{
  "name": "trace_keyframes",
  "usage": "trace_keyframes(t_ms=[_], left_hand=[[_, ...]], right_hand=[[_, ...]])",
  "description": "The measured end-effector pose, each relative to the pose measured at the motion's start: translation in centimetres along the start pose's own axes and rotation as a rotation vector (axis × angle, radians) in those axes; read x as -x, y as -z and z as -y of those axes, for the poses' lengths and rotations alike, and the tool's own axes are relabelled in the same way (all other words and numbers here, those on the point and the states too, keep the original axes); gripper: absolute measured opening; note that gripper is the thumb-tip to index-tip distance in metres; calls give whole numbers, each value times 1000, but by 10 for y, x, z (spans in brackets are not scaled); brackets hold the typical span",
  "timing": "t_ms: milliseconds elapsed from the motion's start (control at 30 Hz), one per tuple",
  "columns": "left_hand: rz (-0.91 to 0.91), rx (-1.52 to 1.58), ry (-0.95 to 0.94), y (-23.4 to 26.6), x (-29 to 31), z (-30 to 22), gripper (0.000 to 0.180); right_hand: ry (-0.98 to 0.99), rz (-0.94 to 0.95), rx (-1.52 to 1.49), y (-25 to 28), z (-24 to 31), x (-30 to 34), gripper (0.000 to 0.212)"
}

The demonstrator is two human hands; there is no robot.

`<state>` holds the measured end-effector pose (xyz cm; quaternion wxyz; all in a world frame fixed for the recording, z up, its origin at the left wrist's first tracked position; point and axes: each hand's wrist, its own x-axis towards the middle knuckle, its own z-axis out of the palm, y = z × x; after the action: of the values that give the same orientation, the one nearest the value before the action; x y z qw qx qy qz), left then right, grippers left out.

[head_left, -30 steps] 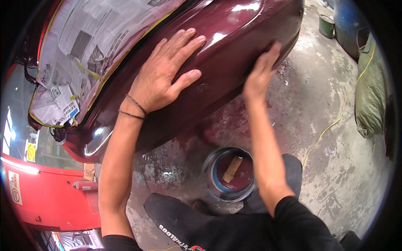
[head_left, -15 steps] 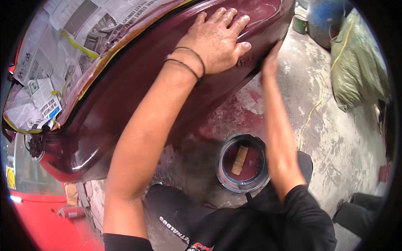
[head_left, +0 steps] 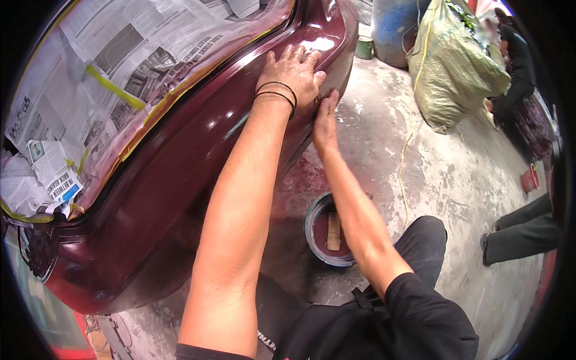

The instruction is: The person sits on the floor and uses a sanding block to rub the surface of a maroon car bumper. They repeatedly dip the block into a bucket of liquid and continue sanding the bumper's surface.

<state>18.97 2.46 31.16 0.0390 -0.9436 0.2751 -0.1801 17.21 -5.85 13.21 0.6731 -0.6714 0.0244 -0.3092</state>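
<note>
My left hand (head_left: pixel 294 75) lies flat, fingers spread, on the glossy maroon car body panel (head_left: pixel 180 168). Two thin dark bands circle that wrist. Lower down and to the right, my right hand (head_left: pixel 326 123) rests along the panel's outer edge with its fingers stretched out. Neither hand holds anything. Wet-looking highlights show on the maroon surface around the left fingers. Newspaper sheets (head_left: pixel 120 66), taped down along the panel's upper edge, cover the area at the upper left.
Below my right forearm stands a round basin (head_left: pixel 311 231) of reddish liquid with a tan block (head_left: pixel 333 231) in it. A yellow cord (head_left: pixel 402 174) crosses the stained floor. Beyond are a pale green sack (head_left: pixel 444 90), a blue drum (head_left: pixel 393 33) and a person's dark trouser legs (head_left: pixel 522 231).
The view has shifted, and the panel and basin sit differently in it. My right hand, blurred and farther from the left before, is now sharp and close beside it. The left remains on the panel.
</note>
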Motion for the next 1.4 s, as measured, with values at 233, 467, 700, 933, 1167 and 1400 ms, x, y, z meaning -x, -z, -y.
trace_keyframes(t_ms=[233, 467, 700, 933, 1167, 1400], left_hand=[[11, 40, 5, 4, 1, 3, 62], [14, 3, 6, 3, 1, 1, 68], [1, 30, 3, 3, 0, 4, 66], [-34, 24, -14, -4, -4, 9, 62], [75, 122, -192, 6, -21, 35, 60], [11, 116, -175, -4, -78, 23, 69]], right_hand=[[33, 236, 143, -39, 44, 170, 73], [187, 151, 75, 21, -35, 52, 68], [196, 204, -4, 38, -19, -12, 71], [247, 248, 28, 49, 6, -29, 67], [149, 192, 47, 57, -6, -97, 74], [-172, 333, 202, 64, 88, -107, 74]])
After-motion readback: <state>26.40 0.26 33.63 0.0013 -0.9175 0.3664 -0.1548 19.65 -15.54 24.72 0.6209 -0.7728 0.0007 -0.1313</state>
